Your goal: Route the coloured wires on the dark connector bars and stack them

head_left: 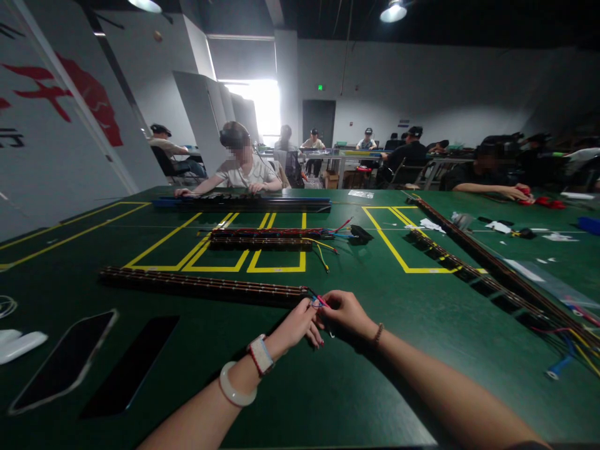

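Nearest me, two dark slabs lie flat on the green bench. To their right, the left hand and right hand meet, fingertips pinching coloured wires between them, the left's other fingers loosely extended. Those wires sit at the right end of a long dark strip bundle, which lies flat, running leftward from the hands. Past it, a shorter bundle rests across yellow tape lines. Beyond, a seated co-worker in a pale shirt reaches over another long bundle.
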`<state>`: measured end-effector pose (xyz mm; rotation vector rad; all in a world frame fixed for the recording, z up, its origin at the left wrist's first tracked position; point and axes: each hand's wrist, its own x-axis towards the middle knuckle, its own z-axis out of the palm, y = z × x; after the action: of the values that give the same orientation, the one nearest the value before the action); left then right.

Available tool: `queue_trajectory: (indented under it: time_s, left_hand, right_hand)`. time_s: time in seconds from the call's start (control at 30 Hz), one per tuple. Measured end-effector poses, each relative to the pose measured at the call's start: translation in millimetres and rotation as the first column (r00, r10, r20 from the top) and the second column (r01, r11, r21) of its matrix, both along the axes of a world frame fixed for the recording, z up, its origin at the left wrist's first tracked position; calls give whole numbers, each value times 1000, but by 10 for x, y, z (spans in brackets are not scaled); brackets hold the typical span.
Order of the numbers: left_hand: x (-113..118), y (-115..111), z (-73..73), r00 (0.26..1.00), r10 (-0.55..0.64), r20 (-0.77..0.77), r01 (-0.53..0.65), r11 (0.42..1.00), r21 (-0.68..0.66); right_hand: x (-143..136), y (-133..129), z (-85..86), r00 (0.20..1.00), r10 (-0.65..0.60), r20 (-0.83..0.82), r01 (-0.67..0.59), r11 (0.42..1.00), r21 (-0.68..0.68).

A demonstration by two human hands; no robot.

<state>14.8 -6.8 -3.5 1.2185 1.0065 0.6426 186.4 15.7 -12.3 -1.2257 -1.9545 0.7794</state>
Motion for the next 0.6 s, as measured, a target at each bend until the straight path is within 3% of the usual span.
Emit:
queue_trajectory:
  time_s: [0.17, 0.33, 0.47, 0.6]
  left_hand:
    - [32, -56, 49, 998, -12, 58, 14, 999, -44]
    - [75, -71, 4, 993, 54, 107, -44, 995, -93]
    - [64, -37, -57, 990, 103, 92, -94, 991, -93]
    - [54, -31, -57, 989, 94, 116, -84, 992, -90]
  right_hand:
    - [-10, -74, 35, 979, -32, 202, -40, 938, 344]
    - [-6, -69, -12, 904, -38, 426, -241, 777, 581]
    - [12, -68, 17, 835, -29, 549, -395, 663, 636]
    - [65, -48, 117, 799, -4, 601, -462, 637, 618]
